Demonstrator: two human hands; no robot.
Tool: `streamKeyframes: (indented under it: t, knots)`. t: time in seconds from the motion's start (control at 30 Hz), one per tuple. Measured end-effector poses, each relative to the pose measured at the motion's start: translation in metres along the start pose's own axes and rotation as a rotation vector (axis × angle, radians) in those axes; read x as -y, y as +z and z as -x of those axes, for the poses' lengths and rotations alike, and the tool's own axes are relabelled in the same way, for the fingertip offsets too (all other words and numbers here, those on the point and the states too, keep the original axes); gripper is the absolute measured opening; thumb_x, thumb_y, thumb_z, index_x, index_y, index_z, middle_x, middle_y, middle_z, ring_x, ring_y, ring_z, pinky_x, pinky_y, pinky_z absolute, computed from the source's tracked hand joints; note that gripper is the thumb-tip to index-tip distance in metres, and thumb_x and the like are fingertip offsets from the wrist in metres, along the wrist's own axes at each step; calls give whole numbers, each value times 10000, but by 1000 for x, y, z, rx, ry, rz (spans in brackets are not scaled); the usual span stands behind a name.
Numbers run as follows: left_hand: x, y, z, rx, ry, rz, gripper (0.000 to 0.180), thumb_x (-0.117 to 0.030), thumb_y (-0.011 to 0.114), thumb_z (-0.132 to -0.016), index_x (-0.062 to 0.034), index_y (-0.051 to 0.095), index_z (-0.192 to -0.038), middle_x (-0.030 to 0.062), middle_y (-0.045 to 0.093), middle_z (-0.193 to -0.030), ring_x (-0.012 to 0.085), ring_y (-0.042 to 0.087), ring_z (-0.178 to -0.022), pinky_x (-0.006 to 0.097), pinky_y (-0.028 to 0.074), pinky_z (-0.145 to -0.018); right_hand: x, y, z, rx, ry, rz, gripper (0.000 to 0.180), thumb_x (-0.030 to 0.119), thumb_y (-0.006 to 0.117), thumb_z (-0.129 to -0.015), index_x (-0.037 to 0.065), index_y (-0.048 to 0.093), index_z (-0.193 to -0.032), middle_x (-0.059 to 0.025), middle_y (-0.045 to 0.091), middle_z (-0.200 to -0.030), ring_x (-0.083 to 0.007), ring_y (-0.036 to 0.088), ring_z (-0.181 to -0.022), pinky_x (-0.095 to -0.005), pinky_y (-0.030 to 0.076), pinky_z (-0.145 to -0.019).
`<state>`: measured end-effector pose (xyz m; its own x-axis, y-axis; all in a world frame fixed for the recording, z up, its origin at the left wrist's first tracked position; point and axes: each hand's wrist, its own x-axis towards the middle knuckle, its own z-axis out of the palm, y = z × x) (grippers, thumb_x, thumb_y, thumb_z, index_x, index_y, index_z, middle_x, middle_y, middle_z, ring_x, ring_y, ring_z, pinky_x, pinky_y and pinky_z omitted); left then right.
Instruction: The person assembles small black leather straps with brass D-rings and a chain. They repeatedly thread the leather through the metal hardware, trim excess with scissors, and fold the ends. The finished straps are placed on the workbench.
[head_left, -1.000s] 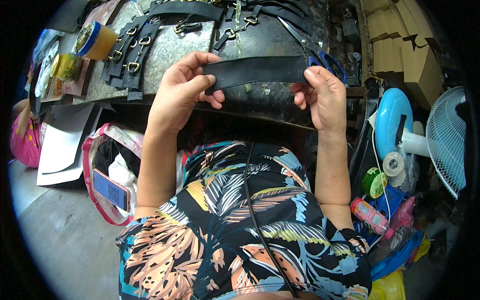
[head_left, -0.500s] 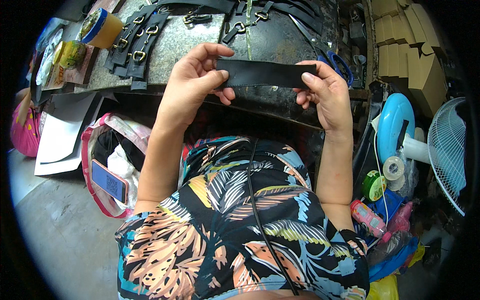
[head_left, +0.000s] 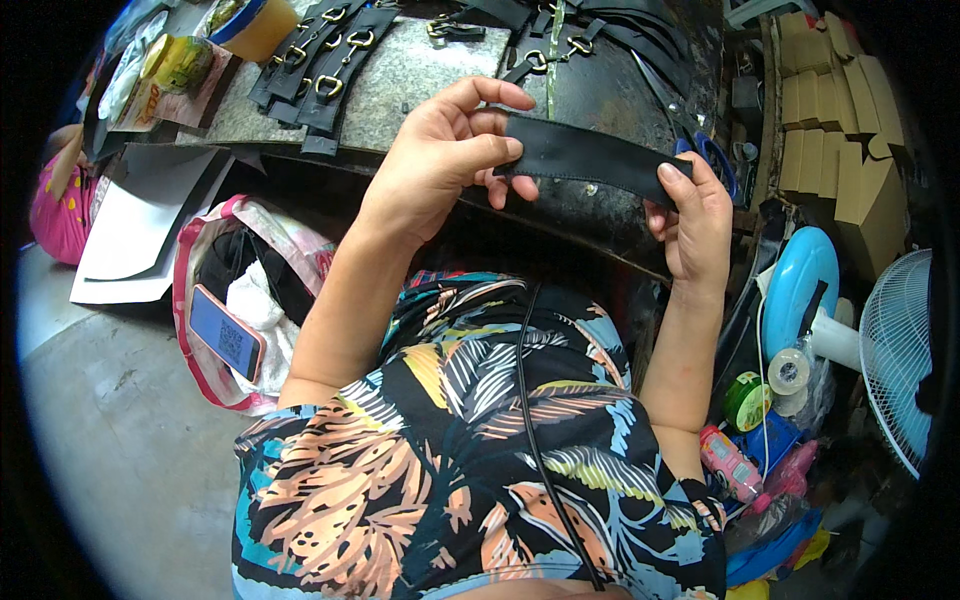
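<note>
A short black leather strip [head_left: 590,152], stitched along its edge, stretches between my two hands in front of the workbench. My left hand [head_left: 455,150] pinches its left end between thumb and fingers. At the other end, my right hand [head_left: 697,215] grips the strip with the thumb on top. The strip slopes down toward the right. Beyond it on the bench lie several black straps with metal buckles [head_left: 330,85]. Another black strap with a metal clasp [head_left: 455,30] rests on the pale stone slab [head_left: 410,75].
Blue-handled scissors [head_left: 715,160] lie at the bench's right. Jars [head_left: 185,62] stand at the far left. Below them a bag [head_left: 185,300] holds a phone [head_left: 225,335]. On the right are a fan [head_left: 890,340], a blue stool [head_left: 800,290] and cardboard boxes [head_left: 865,200].
The view has shifted, so the bench appears further right. Both hands still hold the strip, which has gone from nearly level to sloping down at its right end.
</note>
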<state>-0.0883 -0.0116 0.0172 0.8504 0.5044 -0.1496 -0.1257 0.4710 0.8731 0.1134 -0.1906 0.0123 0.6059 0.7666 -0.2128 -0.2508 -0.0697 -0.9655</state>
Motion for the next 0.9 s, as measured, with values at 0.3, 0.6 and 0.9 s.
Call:
streamKeyframes:
  t: [0.3,0.6,0.9]
  knots:
    - [-1,-1,0,59,-58,91,363,0,635,-861,-24,535,-1209,29,626,-858,122,661,-604,198,515,-517,-2,3,0,38,14,63,116,185,670,-979,83,635,-934,-7,656,-717,-49,550,-497,-168,396,-432]
    - [-5,7,3,-2,-61,-15,351,-12,662,-923,19,562,-1258,66,650,-958,116,672,-669,223,565,-590,14,-6,9,-131,-310,627,201,205,694,-990,32,692,-1093,-8,641,-821,-78,582,-648,-238,460,-577]
    - [6,14,-4,-22,10,64,427,-49,652,-966,41,491,-1352,133,679,-1028,190,735,-810,255,621,-694,36,-56,-4,-132,-276,1531,389,296,776,-856,129,664,-1189,-84,675,-863,-294,669,-771,-396,511,-718]
